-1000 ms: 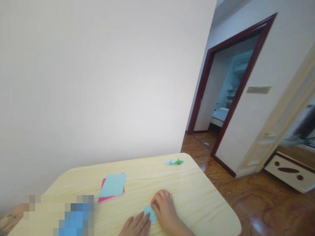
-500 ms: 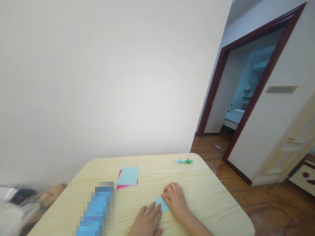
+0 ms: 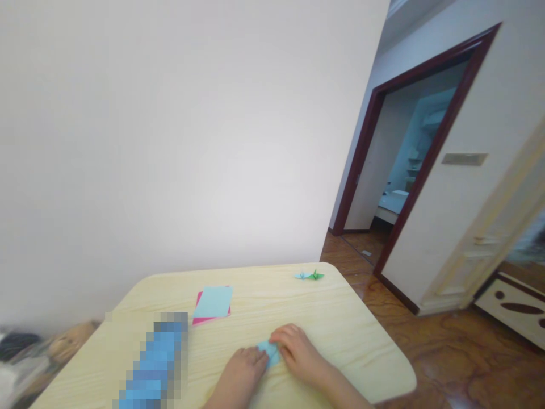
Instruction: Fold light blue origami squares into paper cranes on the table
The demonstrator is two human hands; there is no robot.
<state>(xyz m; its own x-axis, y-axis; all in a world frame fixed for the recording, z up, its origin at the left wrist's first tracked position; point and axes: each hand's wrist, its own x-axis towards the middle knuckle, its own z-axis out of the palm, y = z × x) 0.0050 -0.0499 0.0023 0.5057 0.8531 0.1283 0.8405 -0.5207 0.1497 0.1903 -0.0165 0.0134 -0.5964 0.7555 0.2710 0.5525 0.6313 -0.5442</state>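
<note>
A small light blue paper [image 3: 273, 355] lies on the pale wooden table, partly covered by both hands. My left hand [image 3: 246, 369] presses on its left side with the fingers close together and bent. My right hand [image 3: 296, 349] grips the paper's upper right edge, fingers curled over it. Farther back on the left is a light blue sheet [image 3: 214, 302] on top of a pink sheet [image 3: 202, 320]. Near the back right corner sit a light blue folded paper figure [image 3: 302, 276] and a green one [image 3: 316, 275], side by side.
A pixelated blue object [image 3: 153, 363] lies at the left of the table [image 3: 357, 346]. The white wall [image 3: 191, 142] rises behind the back edge. A doll-like figure [image 3: 66, 343] is beyond the left edge. An open doorway [image 3: 395, 153] stands at the right.
The view has shifted to the right. My left hand's fingers, spread before, are now drawn together and bent on the paper. My right hand remains at the paper's upper edge.
</note>
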